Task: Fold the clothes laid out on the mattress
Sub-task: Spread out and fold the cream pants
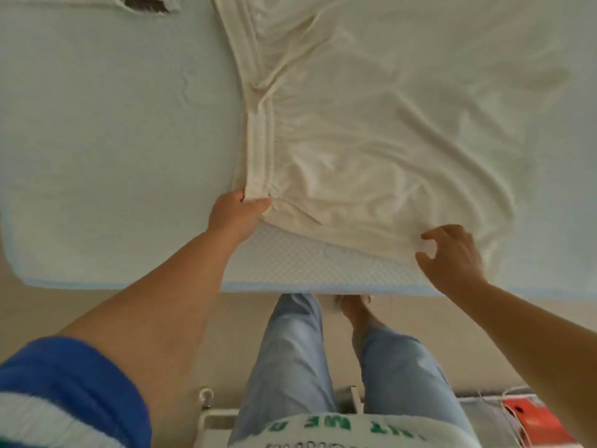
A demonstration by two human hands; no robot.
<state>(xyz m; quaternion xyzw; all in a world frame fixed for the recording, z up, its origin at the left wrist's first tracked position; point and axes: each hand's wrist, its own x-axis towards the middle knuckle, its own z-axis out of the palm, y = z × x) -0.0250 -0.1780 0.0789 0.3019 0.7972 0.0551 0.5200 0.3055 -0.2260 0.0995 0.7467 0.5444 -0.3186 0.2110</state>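
A large cream garment (387, 124) lies wrinkled over the right half of the pale mattress (113, 156). Its elastic waistband runs down the middle of the view to the near edge. My left hand (237, 215) pinches the near end of that waistband between thumb and fingers. My right hand (452, 253) is at the garment's near hem, further right, with thumb and forefinger curved around a small fold of the cloth. The mattress's quilted front side (307, 263) shows between my two hands.
Another pale garment with a dark patch (145, 3) lies at the far left of the mattress. My legs in light blue trousers (297, 357) stand at the mattress edge. A white rack (213, 415) and a red box (533, 418) are on the floor behind me.
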